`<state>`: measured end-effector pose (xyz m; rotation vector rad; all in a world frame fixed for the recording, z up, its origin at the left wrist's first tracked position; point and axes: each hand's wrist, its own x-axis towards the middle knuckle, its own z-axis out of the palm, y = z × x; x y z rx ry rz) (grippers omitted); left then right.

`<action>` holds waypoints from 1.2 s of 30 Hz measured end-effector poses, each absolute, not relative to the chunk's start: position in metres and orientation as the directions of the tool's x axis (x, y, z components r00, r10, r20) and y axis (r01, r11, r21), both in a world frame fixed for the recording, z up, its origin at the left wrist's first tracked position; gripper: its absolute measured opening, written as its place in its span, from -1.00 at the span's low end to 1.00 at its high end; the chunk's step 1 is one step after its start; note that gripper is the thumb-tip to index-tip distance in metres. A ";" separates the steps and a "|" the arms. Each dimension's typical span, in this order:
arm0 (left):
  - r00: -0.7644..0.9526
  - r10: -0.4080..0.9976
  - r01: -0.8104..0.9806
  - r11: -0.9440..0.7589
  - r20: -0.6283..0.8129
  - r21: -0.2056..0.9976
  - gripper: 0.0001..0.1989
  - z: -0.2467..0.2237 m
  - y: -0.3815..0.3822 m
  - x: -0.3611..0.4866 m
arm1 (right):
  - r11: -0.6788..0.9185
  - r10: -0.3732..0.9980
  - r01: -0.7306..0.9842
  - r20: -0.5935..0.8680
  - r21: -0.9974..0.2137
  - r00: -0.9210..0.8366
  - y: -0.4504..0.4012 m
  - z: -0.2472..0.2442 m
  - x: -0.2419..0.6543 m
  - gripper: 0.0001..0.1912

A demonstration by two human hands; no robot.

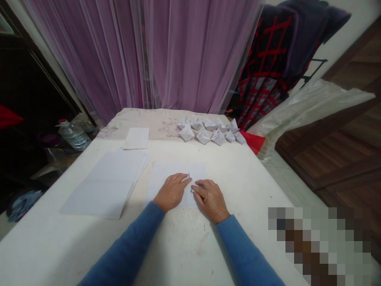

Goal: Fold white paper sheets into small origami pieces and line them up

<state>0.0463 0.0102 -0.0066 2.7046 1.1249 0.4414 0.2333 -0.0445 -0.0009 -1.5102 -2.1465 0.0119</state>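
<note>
I log the left hand [172, 192] and right hand [210, 200] palm-down, fingers together, grasping nothing, apparently pinning the paper sheet [175, 173] flat on the white table [253, 190]; folded paper models [204, 136] lie set aside beyond.

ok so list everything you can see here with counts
folded paper models: about ten, white, two rows at the table's far end
paper stack: one, white, on the table left of the hands
small paper sheet: one, white, near the table's far end
centre sheet: one, white, under the hands
table: one, white, filling the lower middle
plastic water bottle: one, clear with red cap, left of the table
curtain: one, purple, behind the table
hanging checked fabric: one, red and dark, back right
left hand: one, resting on the centre sheet
right hand: one, resting on the centre sheet's right edge
blue knit sleeves: two, blue, on both forearms
</note>
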 end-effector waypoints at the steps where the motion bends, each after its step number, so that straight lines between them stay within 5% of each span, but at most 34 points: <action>1: 0.670 0.715 0.663 -0.698 0.202 0.272 -0.52 -0.007 0.010 0.046 | 0.380 0.882 0.878 0.400 -0.291 -0.250 -0.045 -0.001 0.233 -0.74; 36: 0.656 0.726 0.677 -0.687 0.205 0.265 -0.52 -0.007 0.010 0.050 | 0.379 0.885 0.886 0.383 -0.266 -0.264 -0.047 0.000 0.230 -0.74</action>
